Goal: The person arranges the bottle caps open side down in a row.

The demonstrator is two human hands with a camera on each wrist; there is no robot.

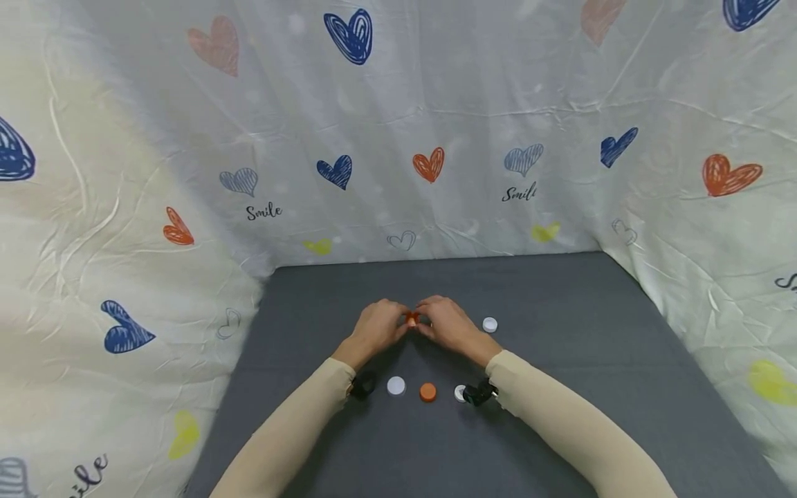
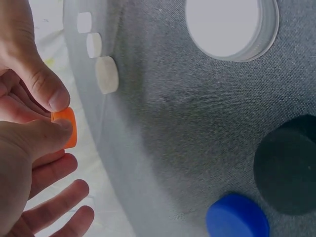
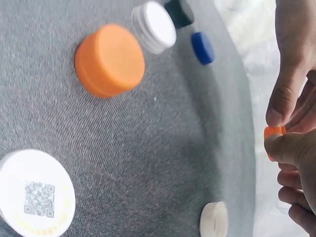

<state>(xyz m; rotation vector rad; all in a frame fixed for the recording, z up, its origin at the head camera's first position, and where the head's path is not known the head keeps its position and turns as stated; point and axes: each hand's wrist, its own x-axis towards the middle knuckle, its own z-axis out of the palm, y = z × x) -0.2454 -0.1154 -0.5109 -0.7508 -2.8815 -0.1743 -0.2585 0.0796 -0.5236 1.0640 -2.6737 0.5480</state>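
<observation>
Both hands meet over the far middle of the grey table around a small orange bottle cap [image 1: 412,320]. In the left wrist view my left hand [image 2: 19,163] pinches this cap [image 2: 72,133], its thumb lying over the cap's side and its other fingers spread loosely. My right hand [image 1: 450,324] comes from the other side, and its thumb presses the cap's opposite edge. The right wrist view shows the same hold, with my left hand [image 3: 296,69] above and the cap [image 3: 273,131] partly hidden between the thumbs.
Nearer the body sit a white cap [image 1: 396,386], an orange cap [image 1: 427,392] and a white cap with a printed code [image 3: 37,192]. A blue cap [image 2: 237,217] and a black cap [image 2: 289,168] lie leftward. Another white cap [image 1: 490,324] is right of the hands.
</observation>
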